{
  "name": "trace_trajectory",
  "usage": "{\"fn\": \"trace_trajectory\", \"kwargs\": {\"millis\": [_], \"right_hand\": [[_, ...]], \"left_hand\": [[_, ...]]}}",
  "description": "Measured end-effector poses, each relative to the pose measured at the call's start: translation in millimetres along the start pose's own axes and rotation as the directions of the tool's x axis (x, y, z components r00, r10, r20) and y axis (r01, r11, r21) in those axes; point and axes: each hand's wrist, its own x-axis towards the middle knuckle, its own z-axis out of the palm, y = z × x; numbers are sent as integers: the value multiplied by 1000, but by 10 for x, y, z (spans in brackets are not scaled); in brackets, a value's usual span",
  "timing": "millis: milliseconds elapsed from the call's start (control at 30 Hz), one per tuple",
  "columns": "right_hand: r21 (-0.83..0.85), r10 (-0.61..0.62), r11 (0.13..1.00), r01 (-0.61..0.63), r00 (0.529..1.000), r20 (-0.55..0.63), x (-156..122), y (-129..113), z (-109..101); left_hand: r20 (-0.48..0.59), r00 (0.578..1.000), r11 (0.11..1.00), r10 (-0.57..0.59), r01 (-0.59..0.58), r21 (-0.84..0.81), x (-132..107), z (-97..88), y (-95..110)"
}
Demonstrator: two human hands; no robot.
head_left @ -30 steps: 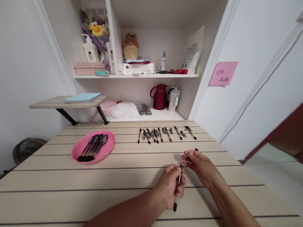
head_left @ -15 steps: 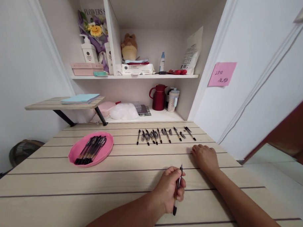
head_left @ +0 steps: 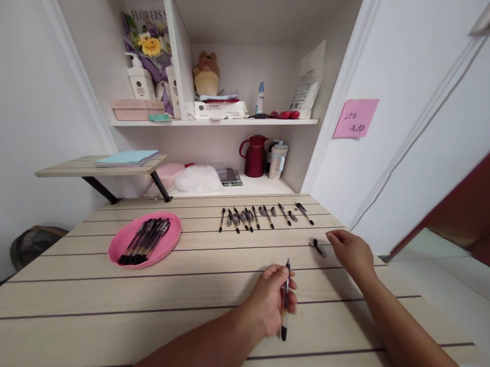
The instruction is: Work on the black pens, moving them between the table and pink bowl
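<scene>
My left hand (head_left: 275, 297) is wrapped around an uncapped black gel pen (head_left: 286, 305), its tip pointing away from me and its dark end down near my palm. To the right, my right hand (head_left: 351, 254) hovers over the table with its fingers drawn together, and nothing shows in them. Just left of those fingertips a black pen cap (head_left: 319, 248) with a clip lies on the wood. Several more pens (head_left: 243, 220) and loose caps are spread in a row toward the back. At left, a pink plate (head_left: 174, 242) carries a bundle of capped pens (head_left: 144, 241).
Behind the slatted table (head_left: 209, 289) stands a white shelf unit (head_left: 267, 121) with a red jug (head_left: 254, 156), a light cup (head_left: 278, 160) and a plastic bag. A small raised stand (head_left: 56, 170) at the left holds blue paper (head_left: 127, 158). A wall borders the table's right side.
My right hand has moved right and slightly up, leaving a pen cap in view on the table. My left hand still grips the pen, now turned more upright.
</scene>
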Motion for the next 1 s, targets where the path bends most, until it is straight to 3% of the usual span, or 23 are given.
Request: {"fn": "trace_trajectory", "kwargs": {"millis": [100,200,267,300,333,400,500,667,800,1000], "right_hand": [[39,-21,999,20,999,37,-103,-16,-86],[261,-106,964,50,973,204,-392,-143,-110],[461,-265,886,46,866,423,-660,-252,-73],[521,-332,853,35,807,489,-793,-301,-42],[559,-366,829,26,781,506,-913,-339,-6],[588,-370,808,30,803,467,-1080,-376,64],[508,-315,857,87,868,383,-1110,-338,98],[52,-217,976,211,934,283,-839,-239,-21],[-263,-175,934,242,951,253,-678,-250,-41],[-346,-137,911,223,957,257,-607,-227,31]], "left_hand": [[-45,998,995,42,-46,-86,39,29,-1],[-65,994,984,83,-92,-155,127,61,23],[-96,989,980,111,-125,-154,213,83,47],[-117,986,980,122,-138,-143,260,97,57],[-137,982,980,130,-148,-131,307,113,65],[-170,975,981,143,-162,-107,390,154,69],[-182,972,984,147,-162,-68,467,213,59],[-238,963,992,125,-118,44,461,209,55],[-201,972,988,123,-101,115,367,113,88],[-164,982,972,95,-56,227,89,-125,267]]}}
